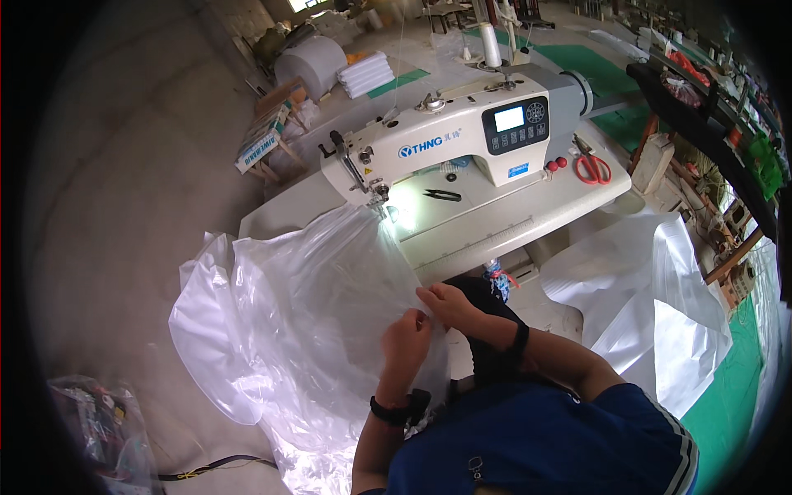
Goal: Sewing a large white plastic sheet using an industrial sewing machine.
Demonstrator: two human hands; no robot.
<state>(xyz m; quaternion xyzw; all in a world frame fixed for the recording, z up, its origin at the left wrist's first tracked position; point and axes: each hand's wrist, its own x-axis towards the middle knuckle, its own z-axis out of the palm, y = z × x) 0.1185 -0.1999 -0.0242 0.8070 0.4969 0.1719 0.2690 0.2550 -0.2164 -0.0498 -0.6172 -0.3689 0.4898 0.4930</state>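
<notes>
A large sheet of clear plastic film [305, 289] drapes over the left end of the sewing table and down toward the floor. Its upper corner lies under the needle area of a white sewing machine [462, 136], lit by a small lamp. My left hand [406, 340] is closed on the film's right edge, fingertips pinched together. Just above and to the right, my right hand [448, 305] pinches the same edge, close to the left fingers. The exact fold between the fingertips is too small to make out.
On the sewing table [478, 239] lie black thread snips [443, 195], red-handled scissors [592, 169] and two red balls. A thread cone [490, 45] stands behind the machine. More plastic film [652, 305] hangs to the right. A bag of odds and ends [103, 429] sits lower left.
</notes>
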